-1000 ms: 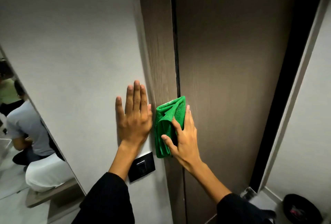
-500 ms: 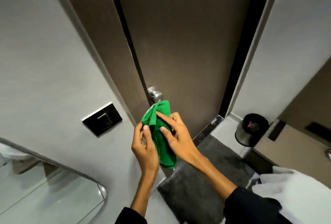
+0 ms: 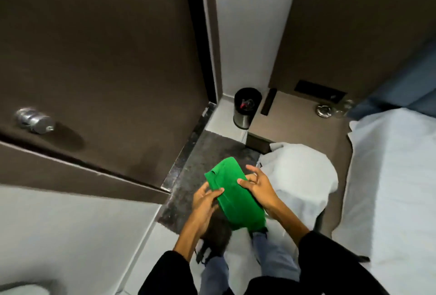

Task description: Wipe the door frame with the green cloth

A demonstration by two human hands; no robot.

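The green cloth (image 3: 232, 196) is held low in front of the body by both hands, well clear of the door (image 3: 99, 58) and its frame (image 3: 70, 174): the left hand (image 3: 204, 202) is closed on its left edge with the thumb laid on top, and the right hand (image 3: 258, 188) is pinched on its right edge with the outer fingers spread. A metal knob (image 3: 35, 120) is seen on the door, a black bin (image 3: 246, 107) in the corner. No brand, label or writing can be read anywhere.
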